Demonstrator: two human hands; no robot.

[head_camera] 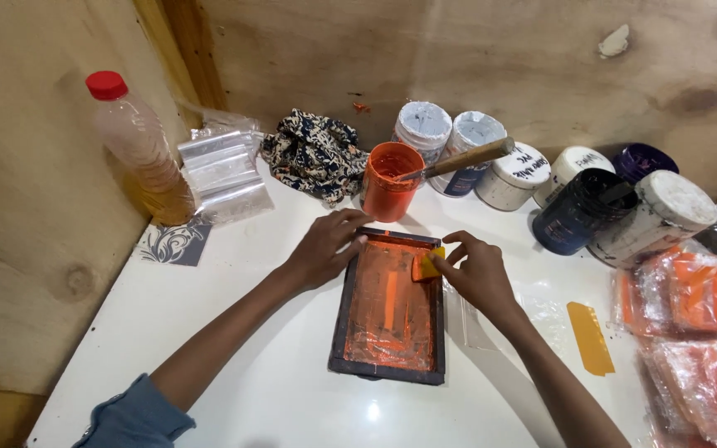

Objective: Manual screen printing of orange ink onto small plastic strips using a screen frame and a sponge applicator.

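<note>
1. Under my arms lies a glossy white table [234,332], boxed in by bare plywood walls [475,50] at the back and on the left.
2. Against the back wall stands a row of paint jars [491,153], some white-lidded, some dark. Among them an open orange tub [390,179] holds orange paint, and a wooden-handled tool [462,158] rests in it, its handle slanting up to the right.
3. At the far left a clear bottle with a red cap [139,145] leans on the wall. Near it are small clear plastic bags [224,170] and a crumpled patterned cloth [315,153].
4. Centred before me is a dark-framed printing screen [392,307], its mesh smeared orange. Its long axis runs away from me, toward the tub.
5. My left hand [325,247] presses flat on the frame's far left corner, fingers spread, gripping nothing.
6. My right hand [476,270] pinches a small yellow scraper [426,265] at the screen's upper right edge, its blade touching the mesh and pointing left.
7. On the right lie a spare yellow scraper [591,336] and stacked packets of orange pieces [695,332].
</note>
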